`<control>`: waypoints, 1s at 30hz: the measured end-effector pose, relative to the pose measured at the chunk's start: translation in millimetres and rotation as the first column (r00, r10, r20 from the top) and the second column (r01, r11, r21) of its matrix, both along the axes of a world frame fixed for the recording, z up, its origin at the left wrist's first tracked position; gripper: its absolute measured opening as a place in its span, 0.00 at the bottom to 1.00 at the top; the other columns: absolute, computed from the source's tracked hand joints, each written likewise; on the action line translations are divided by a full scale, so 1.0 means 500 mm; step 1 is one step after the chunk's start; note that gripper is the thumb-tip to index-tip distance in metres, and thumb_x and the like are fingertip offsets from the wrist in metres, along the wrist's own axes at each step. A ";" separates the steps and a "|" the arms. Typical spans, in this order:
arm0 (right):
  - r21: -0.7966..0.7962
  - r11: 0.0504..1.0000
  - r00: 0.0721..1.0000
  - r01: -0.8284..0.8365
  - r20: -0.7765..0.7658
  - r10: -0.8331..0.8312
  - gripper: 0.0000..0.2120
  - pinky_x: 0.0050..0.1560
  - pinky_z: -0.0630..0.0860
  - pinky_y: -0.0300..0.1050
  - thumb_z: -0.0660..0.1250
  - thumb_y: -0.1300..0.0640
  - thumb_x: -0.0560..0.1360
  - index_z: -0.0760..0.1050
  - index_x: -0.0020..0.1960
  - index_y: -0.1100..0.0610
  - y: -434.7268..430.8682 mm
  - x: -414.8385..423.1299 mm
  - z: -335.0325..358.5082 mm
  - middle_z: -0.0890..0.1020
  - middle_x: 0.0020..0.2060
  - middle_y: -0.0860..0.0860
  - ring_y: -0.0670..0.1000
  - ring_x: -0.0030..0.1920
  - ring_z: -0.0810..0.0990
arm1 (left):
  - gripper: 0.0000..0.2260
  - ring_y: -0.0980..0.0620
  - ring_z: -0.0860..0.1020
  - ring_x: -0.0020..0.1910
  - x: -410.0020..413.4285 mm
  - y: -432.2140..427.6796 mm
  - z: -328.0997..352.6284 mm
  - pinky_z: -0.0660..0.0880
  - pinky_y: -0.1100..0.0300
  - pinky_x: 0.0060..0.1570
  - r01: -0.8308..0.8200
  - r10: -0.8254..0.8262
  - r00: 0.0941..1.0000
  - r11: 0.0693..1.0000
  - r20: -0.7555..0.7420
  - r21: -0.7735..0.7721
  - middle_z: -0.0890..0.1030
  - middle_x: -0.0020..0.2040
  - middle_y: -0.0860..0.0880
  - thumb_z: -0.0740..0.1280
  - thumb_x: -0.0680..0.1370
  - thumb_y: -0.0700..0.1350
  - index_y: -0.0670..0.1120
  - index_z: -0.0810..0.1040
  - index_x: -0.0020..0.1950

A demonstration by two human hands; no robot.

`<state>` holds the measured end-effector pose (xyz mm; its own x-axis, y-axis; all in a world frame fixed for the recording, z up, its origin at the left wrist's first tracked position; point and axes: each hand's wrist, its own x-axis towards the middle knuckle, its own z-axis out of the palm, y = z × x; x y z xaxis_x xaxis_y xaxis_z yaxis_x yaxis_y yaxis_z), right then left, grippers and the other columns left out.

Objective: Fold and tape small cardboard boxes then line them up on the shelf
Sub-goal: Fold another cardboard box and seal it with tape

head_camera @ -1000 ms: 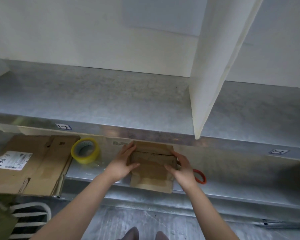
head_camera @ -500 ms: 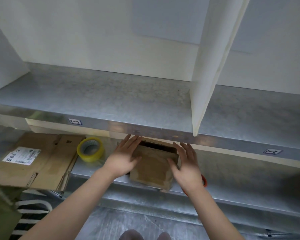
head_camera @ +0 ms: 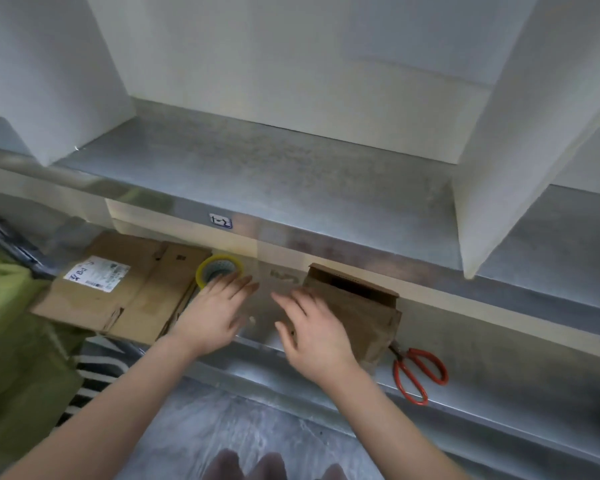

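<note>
A small brown cardboard box (head_camera: 357, 310) stands on the lower metal shelf (head_camera: 482, 368), its far top flap ajar with a dark gap showing. My right hand (head_camera: 312, 337) is spread open just left of the box, its fingers blurred, not holding it. My left hand (head_camera: 215, 310) is open too, fingers reaching over the edge of a yellow roll of clear tape (head_camera: 219, 270). Whether it touches the roll I cannot tell. Flat cardboard sheets (head_camera: 125, 296), one with a white label, lie stacked at the left of the same shelf.
Red-handled scissors (head_camera: 418, 374) lie right of the box. The upper metal shelf (head_camera: 274, 174) runs across, split by white dividers (head_camera: 499, 161). Green fabric (head_camera: 11, 327) and a striped item sit at lower left. A grey floor is below.
Both hands left the box and moved left; the left hand now reaches the tape roll. My view shifted left and down, and the scissors are now in full view.
</note>
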<state>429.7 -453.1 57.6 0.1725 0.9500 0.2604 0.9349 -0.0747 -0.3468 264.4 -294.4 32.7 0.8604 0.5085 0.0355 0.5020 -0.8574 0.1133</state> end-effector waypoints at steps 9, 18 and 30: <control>-0.385 0.908 0.969 0.166 -0.109 -0.223 0.25 0.71 0.63 0.47 0.56 0.48 0.81 0.58 0.77 0.49 0.145 -0.118 -0.155 0.63 0.75 0.53 0.54 0.74 0.62 | 0.29 0.51 0.51 0.78 -0.102 0.157 -0.088 0.43 0.55 0.75 0.014 -0.015 0.984 1.000 -0.180 -0.006 0.57 0.78 0.52 0.57 0.80 0.52 0.52 0.51 0.80; -0.418 0.848 0.917 0.326 -0.079 -0.391 0.19 0.61 0.69 0.44 0.59 0.52 0.80 0.68 0.70 0.53 0.234 -0.116 -0.220 0.71 0.67 0.52 0.53 0.66 0.69 | 0.28 0.51 0.53 0.77 -0.097 0.250 -0.147 0.44 0.55 0.76 0.103 -0.116 0.975 0.992 -0.190 -0.077 0.57 0.78 0.52 0.56 0.81 0.53 0.53 0.52 0.79; -0.474 0.797 0.912 0.374 0.030 -0.409 0.13 0.55 0.65 0.45 0.58 0.50 0.81 0.75 0.59 0.52 0.306 -0.100 -0.265 0.73 0.61 0.50 0.54 0.63 0.68 | 0.19 0.48 0.82 0.47 -0.076 0.319 -0.164 0.77 0.51 0.57 0.278 -0.280 0.958 0.960 0.056 0.037 0.83 0.45 0.51 0.81 0.63 0.49 0.48 0.83 0.51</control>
<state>379.6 -300.1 -74.8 0.5564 0.8024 -0.2157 0.7659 -0.5960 -0.2413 226.2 -135.0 -49.6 0.9637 0.2465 0.1023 0.2355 -0.9658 0.1089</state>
